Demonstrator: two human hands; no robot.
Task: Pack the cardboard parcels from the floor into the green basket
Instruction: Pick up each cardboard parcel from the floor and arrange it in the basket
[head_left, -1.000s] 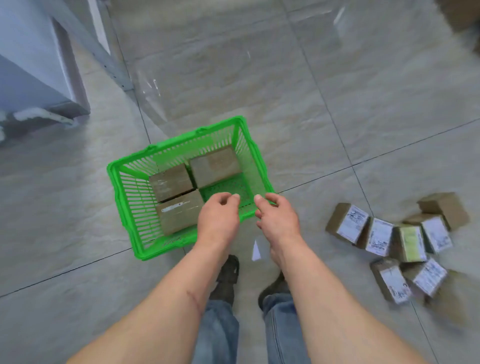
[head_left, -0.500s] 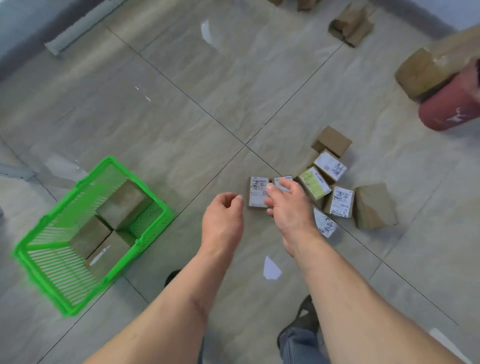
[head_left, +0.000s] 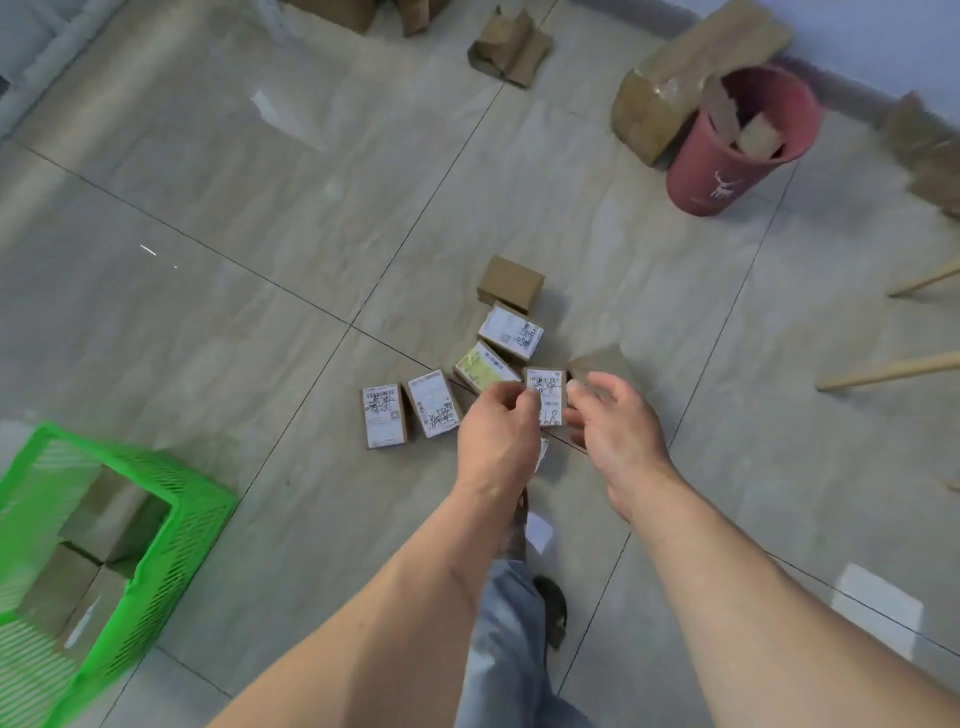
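Both hands empty: left hand (head_left: 496, 434) and right hand (head_left: 618, 431) flank the labelled parcel (head_left: 545, 396). Likely light, rigid; pinch its long sides.

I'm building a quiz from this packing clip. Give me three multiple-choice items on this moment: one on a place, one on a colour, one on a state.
1. Where is the green basket?
A. lower left
B. upper right
C. centre

2. What colour is the bin holding cardboard scraps?
A. blue
B. dark pink
C. yellow

3. What state are the two hands in?
A. both open, either side of a labelled parcel
B. both carrying parcels
C. both inside the basket

Answers: 1 A, it sits at the left edge, parcels inside. 2 B, its wall is pinkish red. 3 A, left hand and right hand hold nothing.
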